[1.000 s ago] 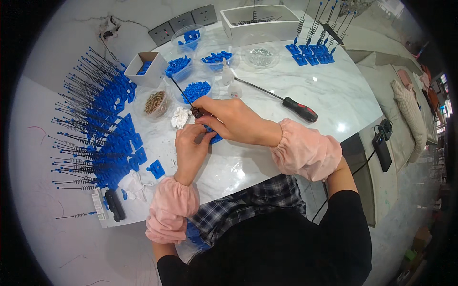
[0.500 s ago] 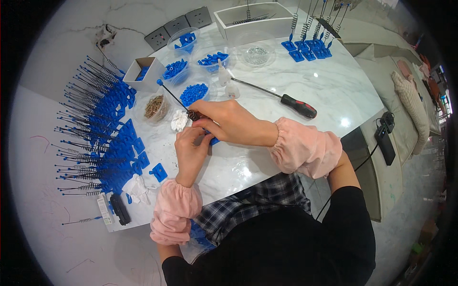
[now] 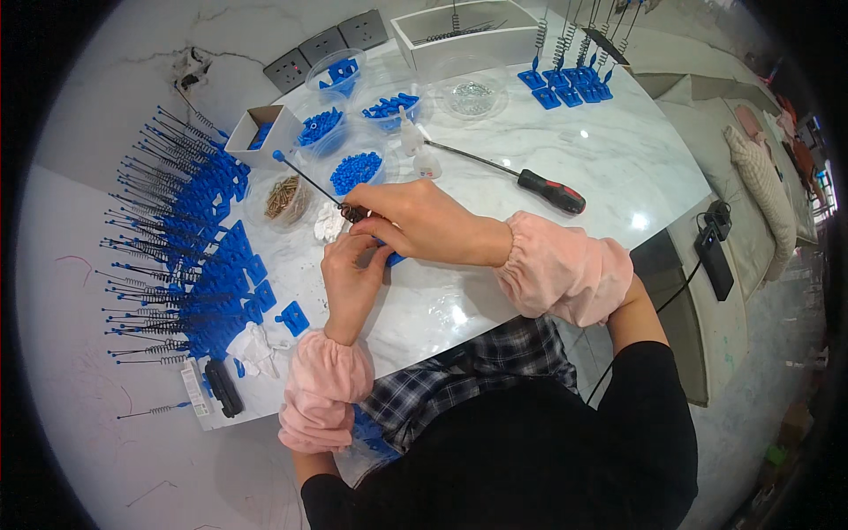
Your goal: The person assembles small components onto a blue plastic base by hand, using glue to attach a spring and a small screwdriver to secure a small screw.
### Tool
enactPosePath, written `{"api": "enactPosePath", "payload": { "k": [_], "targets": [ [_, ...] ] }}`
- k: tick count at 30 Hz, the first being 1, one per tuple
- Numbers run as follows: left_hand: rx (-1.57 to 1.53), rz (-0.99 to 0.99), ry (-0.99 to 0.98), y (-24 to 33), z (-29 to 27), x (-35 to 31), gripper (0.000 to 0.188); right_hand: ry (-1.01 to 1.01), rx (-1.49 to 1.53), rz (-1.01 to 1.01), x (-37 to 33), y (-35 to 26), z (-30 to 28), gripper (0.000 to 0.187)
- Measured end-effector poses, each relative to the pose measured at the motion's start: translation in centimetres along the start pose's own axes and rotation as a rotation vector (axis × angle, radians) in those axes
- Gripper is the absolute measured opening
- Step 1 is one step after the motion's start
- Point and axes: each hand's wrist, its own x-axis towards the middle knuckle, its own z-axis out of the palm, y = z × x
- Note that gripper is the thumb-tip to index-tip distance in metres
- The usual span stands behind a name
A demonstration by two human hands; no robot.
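Observation:
A black coil-spring rod [image 3: 307,177] with a blue ball at its far end is pinched in the fingers of my right hand [image 3: 428,221]. It tilts up and to the left, its coil partly under my fingertips. My left hand [image 3: 351,281] is closed just below, fingers meeting the right ones at the rod's lower end. A sliver of a blue plastic piece [image 3: 396,260] shows under the hands; most of it is hidden. Close behind the rod lie a crumpled white tissue [image 3: 329,223] and a tub of small blue pieces [image 3: 357,173].
Rows of finished-looking spring rods on blue bases [image 3: 208,256] line the left side. A screwdriver [image 3: 549,192] lies to the right, near small glue bottles [image 3: 427,163]. Tubs of screws [image 3: 284,200] and blue parts stand behind. A white box [image 3: 468,49] sits at the far edge.
The rod's ball end has swung a little to the left, so the rod leans further over. Both hands stay together in nearly the same place.

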Motion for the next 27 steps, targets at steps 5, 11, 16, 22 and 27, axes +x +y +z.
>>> {"api": "enactPosePath", "payload": {
  "k": [5,11,16,22,27],
  "targets": [
    [-0.015,-0.015,-0.003,0.03,0.00,0.14,0.013,0.002,-0.017,0.024,0.08,-0.12,-0.16,0.024],
    [-0.002,-0.001,-0.008,-0.05,-0.07,0.05,0.013,-0.038,-0.017,0.000,-0.12,0.35,-0.14,0.025],
    [0.001,-0.004,-0.003,0.19,-0.08,-0.15,0.013,-0.051,-0.018,0.001,-0.33,0.17,-0.27,0.026],
    [-0.004,0.004,-0.001,0.09,0.06,-0.06,0.013,-0.024,-0.044,0.019,-0.43,-0.05,-0.23,0.026],
    [0.023,-0.076,-0.051,0.54,-0.26,0.16,0.012,-0.018,-0.055,0.053,-0.39,-0.02,0.02,0.024]
  ]
}}
